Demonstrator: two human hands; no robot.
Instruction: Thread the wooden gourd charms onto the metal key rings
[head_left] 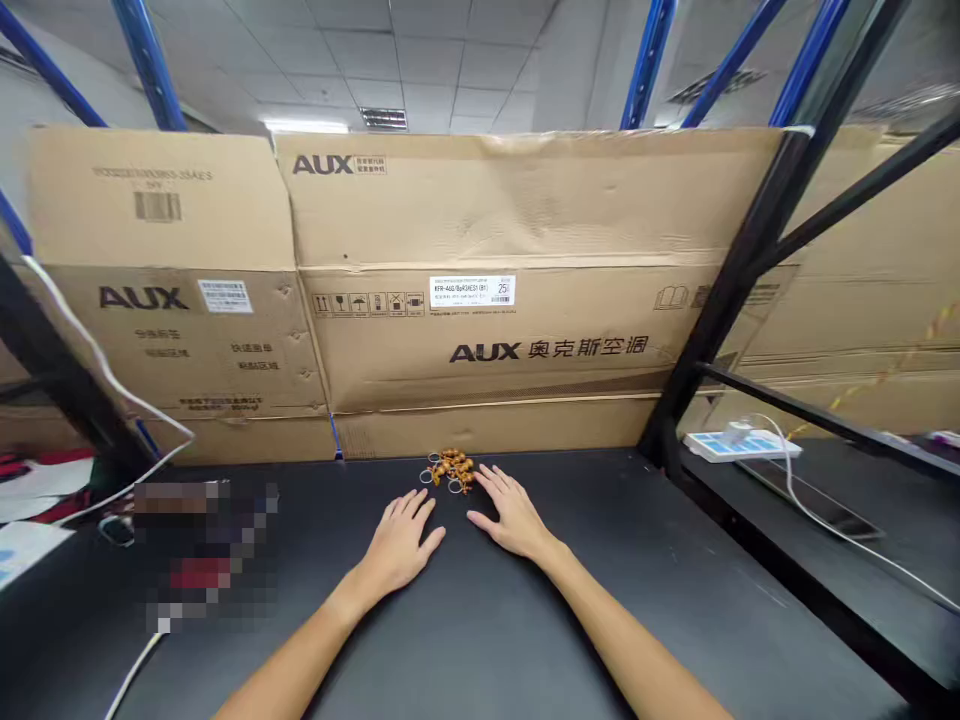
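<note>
**Main thing:** a small heap of brown bead keychains (451,470) lies on the worktop (480,630), near its back edge, and the metal key rings (427,476) stick out on the left side of the heap.

**Left hand:** the left hand (399,543) rests flat on the worktop, in front of the heap and a little to the left. It holds nothing.

**Right hand:** the right hand (514,516) lies flat on the worktop, on the right side of the heap. It also holds nothing.

**Fingers:** the left fingers (411,508) and the right fingers (489,482) are open and spread, gripping nothing. The right fingertips are just beside the heap, but I cannot tell if they touch it.

**Behind the worktop:** flattened AUX cardboard cartons (480,215) stand up against the back edge.

**Right side:** a black metal rack post (750,255) rises at the corner. On a lower dark shelf (825,560) lies a white power strip (739,446) with a white cable (825,522).

**Left side:** one part of the view is pixelated (202,550), so I cannot tell what is there.
</note>
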